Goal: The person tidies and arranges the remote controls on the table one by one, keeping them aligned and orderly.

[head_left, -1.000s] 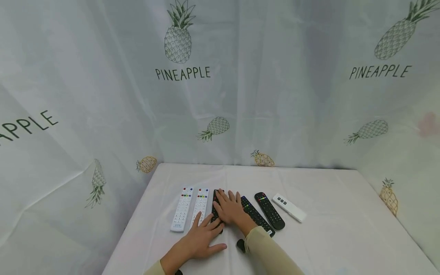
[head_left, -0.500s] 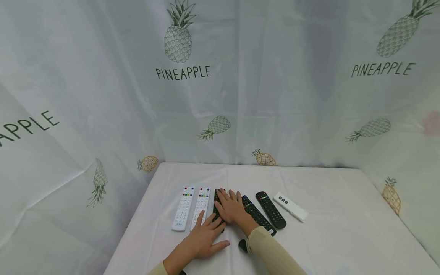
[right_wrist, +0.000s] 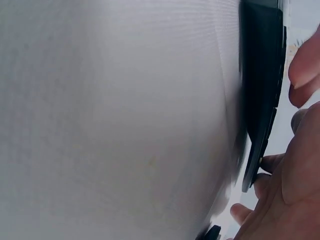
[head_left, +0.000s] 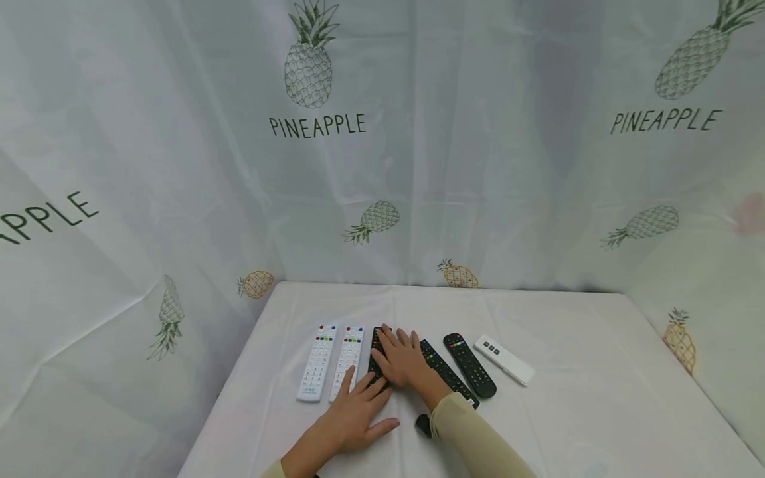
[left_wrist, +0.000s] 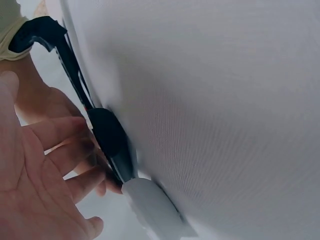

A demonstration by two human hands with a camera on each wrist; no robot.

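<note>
On the white tabletop a black remote control (head_left: 375, 342) lies third from the left, partly covered by both hands. My right hand (head_left: 403, 364) rests on its upper part with the fingers stretched out forward. Spread fingers of my left hand (head_left: 358, 415) reach its lower end, the thumb held out to the right. In the left wrist view the fingertips come right up to the black remote's end (left_wrist: 109, 135), with a white remote (left_wrist: 156, 205) beyond. Seen from the right wrist, a black remote (right_wrist: 262, 75) runs along beside the fingers of the right hand (right_wrist: 295, 170).
Two white remotes (head_left: 317, 365) lie side by side on the left. Right of the hands are a black remote with blue keys (head_left: 448, 373), another black remote (head_left: 469, 365) and a small white one (head_left: 505, 360), all slanted. A pineapple-print curtain (head_left: 382, 166) hangs behind the table (head_left: 568, 411).
</note>
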